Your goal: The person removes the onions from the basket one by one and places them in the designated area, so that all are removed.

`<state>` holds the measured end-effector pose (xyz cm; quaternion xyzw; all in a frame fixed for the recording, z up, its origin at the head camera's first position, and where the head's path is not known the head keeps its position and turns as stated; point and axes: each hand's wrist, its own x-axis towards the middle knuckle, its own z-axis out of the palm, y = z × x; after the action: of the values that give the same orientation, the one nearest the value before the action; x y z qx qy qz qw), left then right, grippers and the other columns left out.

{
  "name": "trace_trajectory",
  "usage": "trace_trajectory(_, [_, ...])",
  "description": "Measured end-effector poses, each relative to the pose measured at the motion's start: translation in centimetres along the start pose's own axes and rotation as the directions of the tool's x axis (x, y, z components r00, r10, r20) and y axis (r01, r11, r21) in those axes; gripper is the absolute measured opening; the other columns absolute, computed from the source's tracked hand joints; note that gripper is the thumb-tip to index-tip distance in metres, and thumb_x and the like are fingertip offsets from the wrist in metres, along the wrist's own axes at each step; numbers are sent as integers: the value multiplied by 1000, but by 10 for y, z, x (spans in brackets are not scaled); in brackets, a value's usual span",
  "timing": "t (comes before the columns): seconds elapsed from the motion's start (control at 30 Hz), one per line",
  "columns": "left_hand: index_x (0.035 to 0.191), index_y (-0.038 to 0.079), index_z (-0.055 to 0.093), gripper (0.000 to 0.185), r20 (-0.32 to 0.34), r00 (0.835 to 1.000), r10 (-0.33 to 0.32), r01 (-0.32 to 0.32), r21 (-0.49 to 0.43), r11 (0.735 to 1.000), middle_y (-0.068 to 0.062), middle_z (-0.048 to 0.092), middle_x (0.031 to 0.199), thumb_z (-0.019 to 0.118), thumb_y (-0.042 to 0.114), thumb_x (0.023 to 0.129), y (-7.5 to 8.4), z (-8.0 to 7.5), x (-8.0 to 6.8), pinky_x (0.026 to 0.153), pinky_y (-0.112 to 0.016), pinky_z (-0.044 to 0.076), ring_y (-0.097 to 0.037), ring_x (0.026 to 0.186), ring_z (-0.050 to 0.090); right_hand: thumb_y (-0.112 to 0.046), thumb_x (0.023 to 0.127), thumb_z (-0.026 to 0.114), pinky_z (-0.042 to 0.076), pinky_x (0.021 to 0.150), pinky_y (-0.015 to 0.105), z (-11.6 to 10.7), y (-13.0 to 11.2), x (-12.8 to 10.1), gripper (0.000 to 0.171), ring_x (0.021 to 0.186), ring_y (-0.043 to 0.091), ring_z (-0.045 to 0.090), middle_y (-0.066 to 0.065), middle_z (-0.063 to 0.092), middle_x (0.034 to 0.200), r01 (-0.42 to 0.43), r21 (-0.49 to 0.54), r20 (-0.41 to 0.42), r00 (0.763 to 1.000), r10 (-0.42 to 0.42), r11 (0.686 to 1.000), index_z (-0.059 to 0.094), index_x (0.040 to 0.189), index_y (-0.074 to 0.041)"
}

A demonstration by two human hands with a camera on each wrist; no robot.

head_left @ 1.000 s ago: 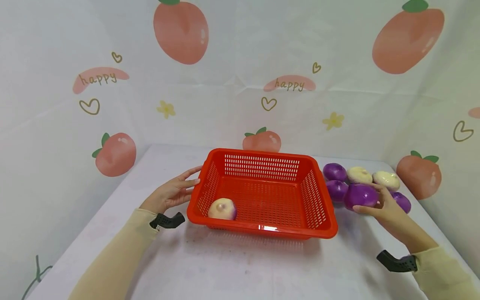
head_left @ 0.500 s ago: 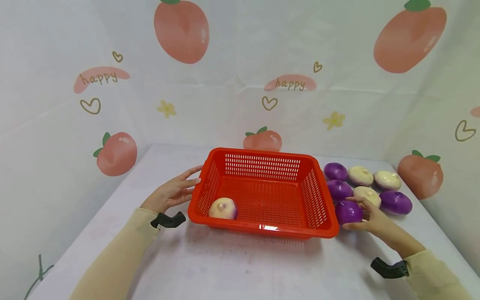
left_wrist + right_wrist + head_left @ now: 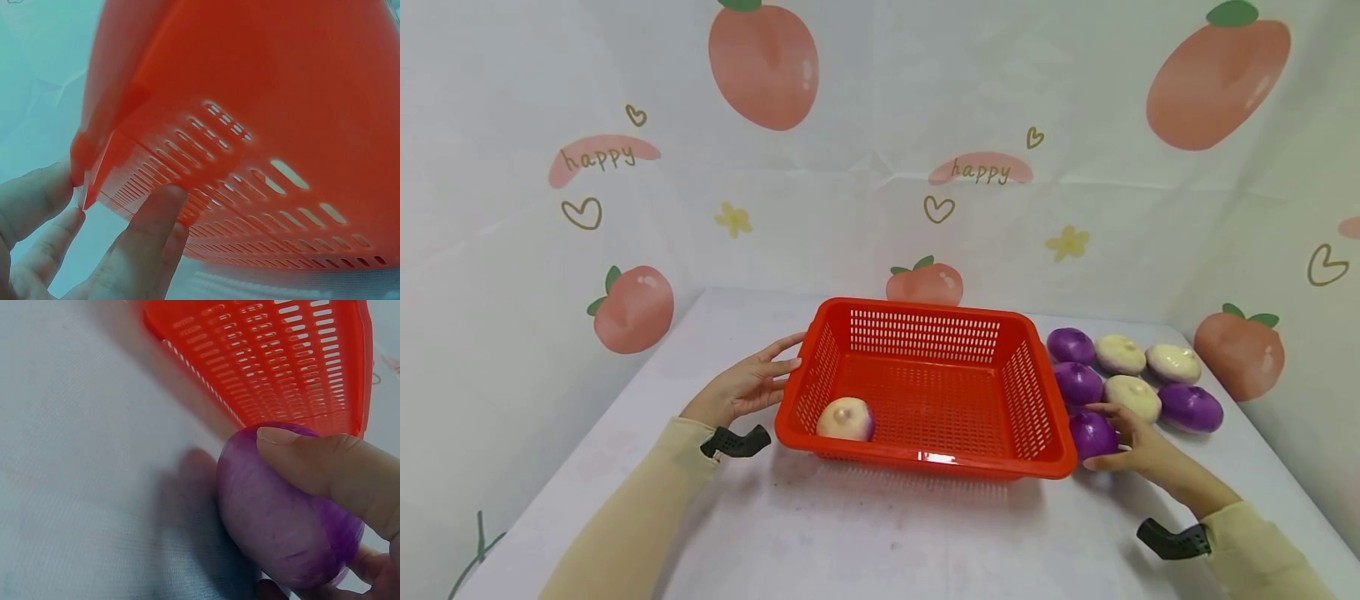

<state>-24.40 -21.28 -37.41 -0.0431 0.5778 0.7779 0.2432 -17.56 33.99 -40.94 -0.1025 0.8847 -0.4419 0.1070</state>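
A red slotted plastic basket stands mid-table with one cream-and-purple onion in its near left corner. My left hand rests with straight fingers against the basket's left wall. My right hand grips a purple onion on the table just right of the basket's near right corner; the thumb lies over the onion. Beside it lie several more onions, purple and cream.
The white tablecloth covers the table, with printed fabric walls at the back and both sides. A purple onion and a cream one lie nearest the right wall. A black band sits on each wrist.
My right hand, holding the purple onion, has moved from the onion group toward me and left, down to the table beside the basket's near right corner. The left hand has stayed put.
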Motion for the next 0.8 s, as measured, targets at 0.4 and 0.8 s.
trace_trajectory(0.4, [151, 29, 32, 64, -4, 1000, 4, -4, 0, 1000, -2, 60, 117, 61, 15, 95, -1, 0, 0, 74, -29, 60, -19, 93, 69, -15, 83, 73, 35, 95, 72, -2, 2, -1, 84, 125, 53, 33, 32, 23, 146, -35, 50, 21, 999, 34, 998, 21, 147, 2])
trace_trajectory(0.8, [151, 28, 32, 65, 7, 1000, 12, -12, -5, 1000, -3, 62, 115, 63, 15, 94, -1, 0, -1, 74, -30, 60, -19, 92, 69, -14, 84, 73, 34, 96, 71, -4, 4, 0, 85, 126, 52, 31, 35, 21, 145, -50, 91, 33, 998, 47, 995, 18, 148, -2])
